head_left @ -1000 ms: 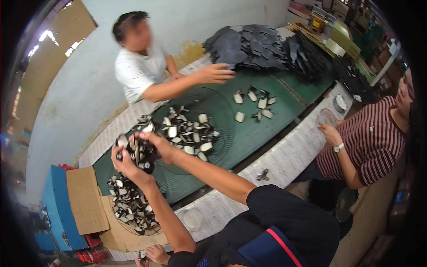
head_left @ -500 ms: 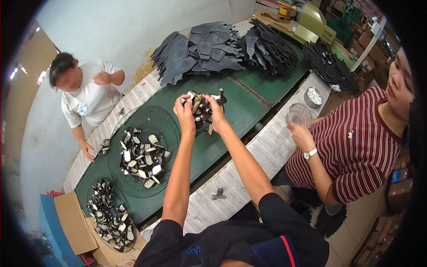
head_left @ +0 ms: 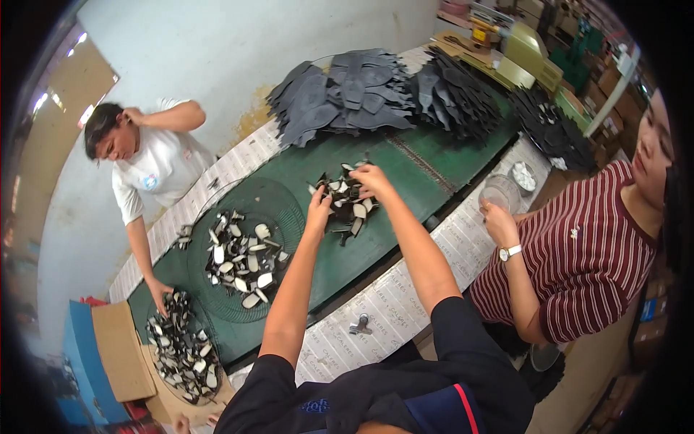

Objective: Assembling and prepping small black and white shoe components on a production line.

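Both my arms reach out over the green table [head_left: 405, 195]. My left hand [head_left: 318, 205] and my right hand [head_left: 371, 179] hold a bunch of small black and white pieces [head_left: 345, 205] between them, just above the green surface. To the left lies a spread of the same black and white pieces [head_left: 242, 257] inside a round mark on the table. Farther left a heap of pieces [head_left: 181, 351] fills a cardboard box.
A person in a white shirt [head_left: 155, 170] stands across the table, one hand in the box. A person in a striped shirt [head_left: 578, 253] sits at my right, holding a clear cup [head_left: 500, 192]. Piles of dark cut parts [head_left: 361, 90] cover the far end. A metal clip [head_left: 359, 325] lies on the printed paper edge.
My hands carried the bunch of pieces from the left by the box to the right, and now hold it low over the middle of the table. The person in white raised a hand to the head.
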Demonstrator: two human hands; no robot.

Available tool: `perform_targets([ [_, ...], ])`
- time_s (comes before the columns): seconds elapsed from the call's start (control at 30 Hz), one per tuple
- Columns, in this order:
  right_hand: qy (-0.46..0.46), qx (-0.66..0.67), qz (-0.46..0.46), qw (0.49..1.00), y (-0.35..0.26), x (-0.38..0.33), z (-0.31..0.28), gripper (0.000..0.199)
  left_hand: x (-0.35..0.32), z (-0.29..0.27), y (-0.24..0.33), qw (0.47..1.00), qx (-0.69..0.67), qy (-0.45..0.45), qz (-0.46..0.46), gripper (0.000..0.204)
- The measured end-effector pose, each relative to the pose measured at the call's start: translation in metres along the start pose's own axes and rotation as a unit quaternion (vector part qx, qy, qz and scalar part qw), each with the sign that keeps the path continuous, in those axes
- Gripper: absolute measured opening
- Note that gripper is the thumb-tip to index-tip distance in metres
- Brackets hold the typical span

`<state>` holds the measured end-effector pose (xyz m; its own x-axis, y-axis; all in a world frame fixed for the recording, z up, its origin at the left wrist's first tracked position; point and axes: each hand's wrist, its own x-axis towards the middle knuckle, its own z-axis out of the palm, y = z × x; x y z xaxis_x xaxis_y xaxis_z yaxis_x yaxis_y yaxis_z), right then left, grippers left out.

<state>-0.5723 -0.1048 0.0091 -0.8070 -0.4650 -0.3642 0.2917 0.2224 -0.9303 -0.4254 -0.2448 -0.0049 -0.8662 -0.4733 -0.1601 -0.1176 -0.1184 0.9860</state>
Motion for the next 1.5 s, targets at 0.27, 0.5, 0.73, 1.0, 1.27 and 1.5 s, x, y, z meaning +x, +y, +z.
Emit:
perform_targets([
  [0.27, 0.126, -0.147, -0.222, 0.956, 0.015, -0.057, -0.045, 0.037, -0.131, -0.105, 0.049, 0.986, 0.093, -0.108, 0.084, 0.04],
  [0.5, 0.076, -0.099, -0.224, 0.966, 0.152, -0.204, 0.0, 0.025, -0.364, -0.339, 0.056, 0.886, 0.274, 0.351, 0.126, 0.023],
  [0.73, 0.126, -0.031, -0.202, 0.971, 0.182, -0.257, 0.031, 0.026, -0.441, -0.462, -0.03, 0.445, 0.749, 0.49, 0.007, 0.032],
  [1.0, 0.136, -0.012, -0.187, 0.973, 0.149, -0.259, 0.044, 0.023, -0.441, -0.465, -0.019, 0.774, 0.581, 0.24, -0.074, 0.062],
  [1.27, 0.136, -0.008, -0.183, 0.974, 0.164, -0.264, 0.036, 0.023, -0.413, -0.461, -0.023, 0.727, 0.627, 0.228, -0.162, 0.067],
  [1.5, 0.183, 0.105, -0.182, 0.96, 0.2, -0.249, 0.012, 0.023, -0.385, -0.487, -0.038, 0.75, 0.6, 0.212, -0.181, 0.049],
])
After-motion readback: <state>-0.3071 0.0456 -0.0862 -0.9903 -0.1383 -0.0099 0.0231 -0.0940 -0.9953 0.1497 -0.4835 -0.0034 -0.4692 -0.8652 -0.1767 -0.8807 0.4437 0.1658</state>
